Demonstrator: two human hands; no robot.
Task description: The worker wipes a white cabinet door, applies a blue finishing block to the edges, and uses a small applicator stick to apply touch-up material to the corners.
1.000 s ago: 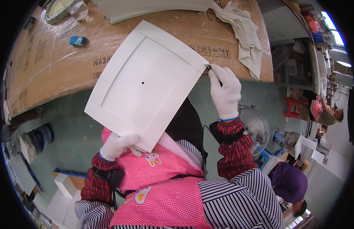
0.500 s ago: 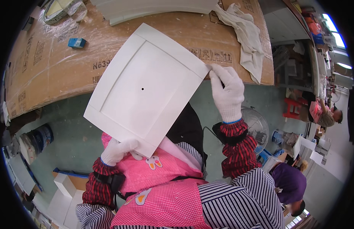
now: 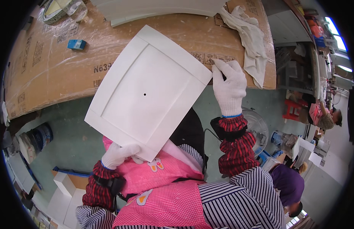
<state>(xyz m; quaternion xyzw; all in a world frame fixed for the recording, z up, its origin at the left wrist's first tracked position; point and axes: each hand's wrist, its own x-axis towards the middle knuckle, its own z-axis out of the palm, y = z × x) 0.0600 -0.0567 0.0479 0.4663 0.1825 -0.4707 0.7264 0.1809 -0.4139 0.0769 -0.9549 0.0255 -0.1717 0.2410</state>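
A white framed cabinet door panel [image 3: 137,101] with a small dark hole in its middle is tilted in front of me, its far part over the workbench's near edge. My left hand [image 3: 117,155], in a white knit glove, grips its near edge, thumb on top and fingers partly underneath. Beside the panel's right corner is my right hand [image 3: 230,86], also gloved. Its thumb and forefinger are pinched together near that corner; a small brownish bit shows at the tips, too small to name.
Brown cardboard covers the workbench [image 3: 58,76]. On it lie a small blue block [image 3: 76,44], a roll of tape [image 3: 54,13], a white cloth [image 3: 251,42] and a large white panel [image 3: 158,8]. A floor fan [image 3: 256,129] stands right; a co-worker in purple [image 3: 287,183] is at lower right.
My right hand has shifted slightly right, away from the panel's edge. The panel has moved a little toward me and to the right, still in my left hand.
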